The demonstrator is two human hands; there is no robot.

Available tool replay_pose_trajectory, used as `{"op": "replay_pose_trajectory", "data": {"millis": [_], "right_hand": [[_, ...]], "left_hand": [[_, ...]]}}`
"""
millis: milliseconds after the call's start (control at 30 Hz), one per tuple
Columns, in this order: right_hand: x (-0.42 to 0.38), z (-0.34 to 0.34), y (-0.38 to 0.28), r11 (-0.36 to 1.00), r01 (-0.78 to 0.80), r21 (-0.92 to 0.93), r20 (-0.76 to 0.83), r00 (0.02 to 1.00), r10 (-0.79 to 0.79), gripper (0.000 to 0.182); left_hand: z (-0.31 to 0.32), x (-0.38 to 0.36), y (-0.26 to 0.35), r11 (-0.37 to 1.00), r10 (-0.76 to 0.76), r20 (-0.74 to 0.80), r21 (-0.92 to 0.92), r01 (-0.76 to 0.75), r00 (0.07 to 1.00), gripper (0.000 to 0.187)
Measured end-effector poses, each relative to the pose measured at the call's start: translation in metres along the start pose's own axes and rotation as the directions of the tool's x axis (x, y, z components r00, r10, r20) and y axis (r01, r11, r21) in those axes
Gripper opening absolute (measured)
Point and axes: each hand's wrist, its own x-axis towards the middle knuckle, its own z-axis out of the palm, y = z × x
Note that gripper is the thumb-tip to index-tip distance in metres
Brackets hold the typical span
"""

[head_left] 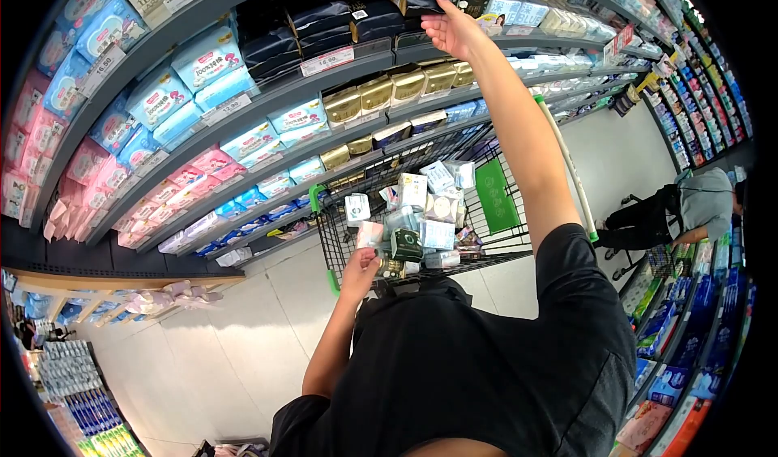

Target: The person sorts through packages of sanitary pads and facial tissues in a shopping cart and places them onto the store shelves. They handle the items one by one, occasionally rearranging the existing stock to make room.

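My right hand (pixel 454 32) reaches up to the shelf, with its thumb and curled fingers at the corner of a black pack (pixel 415 2). That pack juts a little past others of its kind. Low at the near side of the shopping cart (pixel 331 246), my left hand (pixel 359 274) has its fingers closed at the lower edge of a pale pink pack (pixel 370 233). Beside it in the cart lie a dark green pack (pixel 406 245), a white pack (pixel 356 208) and several other packs in a loose pile.
Curved shelves hold rows of blue packs (pixel 207 58), pink packs (pixel 215 161) and gold packs (pixel 375 94). A price tag (pixel 327 61) hangs below the black packs. At right, a person in grey (pixel 703 202) stands in the aisle. A wooden display (pixel 121 283) is at left.
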Motion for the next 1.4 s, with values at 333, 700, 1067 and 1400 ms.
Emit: {"op": "replay_pose_trajectory", "data": {"millis": [333,700,1067,1400], "right_hand": [[0.006,-0.003,0.011,0.945,0.135,-0.299,-0.103,0.98,-0.172,0.049],[-0.037,0.0,0.059,0.975,0.158,-0.153,0.054,0.987,-0.151,0.044],[-0.321,-0.099,0.397,0.231,0.132,-0.964,0.222,0.879,0.422,0.045],[-0.389,-0.107,0.383,0.087,0.173,-0.981,0.181,0.98,0.084,0.034]], "left_hand": [[0.004,-0.004,0.005,0.999,0.02,-0.017,0.037,-0.019,1.0,0.036],[0.002,0.002,-0.021,0.999,-0.023,-0.008,-0.031,0.023,1.0,0.036],[-0.077,-0.004,-0.094,0.771,0.257,-0.37,0.635,0.041,0.893,0.044],[-0.082,0.009,-0.125,0.74,-0.178,-0.37,0.561,0.372,0.912,0.061]]}}
